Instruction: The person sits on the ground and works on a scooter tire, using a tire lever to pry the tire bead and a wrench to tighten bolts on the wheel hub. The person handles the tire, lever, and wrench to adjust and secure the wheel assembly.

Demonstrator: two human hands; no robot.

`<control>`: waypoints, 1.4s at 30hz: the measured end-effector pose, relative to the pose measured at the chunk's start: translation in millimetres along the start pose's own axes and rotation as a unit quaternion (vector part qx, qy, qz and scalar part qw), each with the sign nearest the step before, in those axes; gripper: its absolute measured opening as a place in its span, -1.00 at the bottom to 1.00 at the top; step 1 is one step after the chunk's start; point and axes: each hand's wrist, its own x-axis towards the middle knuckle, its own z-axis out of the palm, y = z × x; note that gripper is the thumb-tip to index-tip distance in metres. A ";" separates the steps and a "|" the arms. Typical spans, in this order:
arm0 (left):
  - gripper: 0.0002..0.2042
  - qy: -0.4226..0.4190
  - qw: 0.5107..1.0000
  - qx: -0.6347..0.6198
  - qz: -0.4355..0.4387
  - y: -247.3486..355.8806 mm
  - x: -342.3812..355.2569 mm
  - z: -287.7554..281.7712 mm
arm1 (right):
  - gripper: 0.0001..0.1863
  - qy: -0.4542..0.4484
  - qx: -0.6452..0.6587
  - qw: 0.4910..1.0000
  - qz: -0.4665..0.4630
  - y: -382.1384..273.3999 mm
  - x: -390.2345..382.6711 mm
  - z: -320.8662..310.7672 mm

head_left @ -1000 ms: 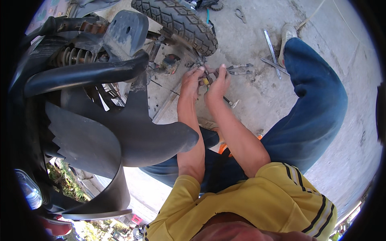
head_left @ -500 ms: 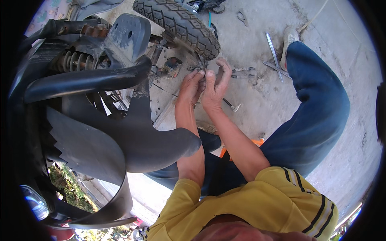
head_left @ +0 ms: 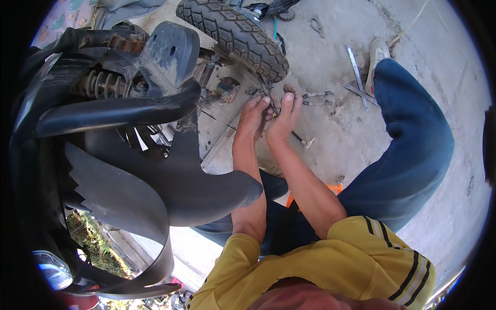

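Observation:
Below the wheel of a motorbike, my left hand (head_left: 252,118) is closed, thumb and fingers pinching a thin dark rod-like part (head_left: 272,103). This part runs down from the wheel's hub area; its exact kind is too small to tell. Just to the right is my right hand (head_left: 284,118), its fingers pointing up and loosely apart, its palm side close to the part's lower end. Whether the palm touches it is unclear. The knobby black tyre (head_left: 237,36) rises above both hands.
On the left stand the motorbike's black fender (head_left: 206,196), curved black tube (head_left: 119,108) and coil spring (head_left: 106,84). A small hammer-like tool (head_left: 305,142), pliers (head_left: 318,26) and flat metal bars (head_left: 357,75) lie on the concrete. Something orange (head_left: 335,188) shows beside my leg.
My right thumb has come away from the left fingertips, moving right toward its own fingers. The thin part between my hands shows more now. The whole view has shifted slightly.

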 end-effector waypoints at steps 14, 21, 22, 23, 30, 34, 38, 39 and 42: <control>-0.80 0.019 0.999 0.020 0.027 -5.7 0.3 -2.0 | -0.48 0.015 -0.016 1.000 0.002 2.9 -2.9 3.9; -0.77 -0.026 0.999 -0.019 0.038 -17.8 4.6 4.8 | -0.43 0.181 0.168 0.926 0.287 60.1 59.1 -35.6; -0.77 -0.026 0.999 -0.009 0.040 -24.1 9.8 -1.9 | -0.43 0.178 0.168 0.900 0.361 78.2 61.1 -39.9; -0.76 -0.025 0.999 -0.001 0.044 -28.1 13.6 -7.0 | -0.41 0.113 0.173 0.916 0.344 86.4 51.7 -34.8; -0.76 -0.001 0.999 0.022 0.035 -18.2 7.2 -18.4 | -0.39 0.019 0.033 0.999 0.006 15.8 11.4 -5.1; -0.74 -0.019 0.999 -0.011 0.047 -18.1 3.0 3.8 | -0.45 0.149 0.092 0.975 0.136 19.0 59.7 -27.6; -0.76 -0.015 0.999 -0.011 0.042 -28.0 13.3 0.6 | -0.39 0.083 0.117 0.951 0.275 99.9 49.9 -40.1; -0.76 -0.001 0.999 -0.004 0.041 -25.7 14.4 -2.8 | -0.40 0.058 0.108 0.962 0.243 97.4 39.7 -28.2; -0.77 0.023 0.999 0.011 0.029 -24.0 8.2 -14.7 | -0.43 0.013 0.078 0.987 0.137 49.6 4.9 -4.6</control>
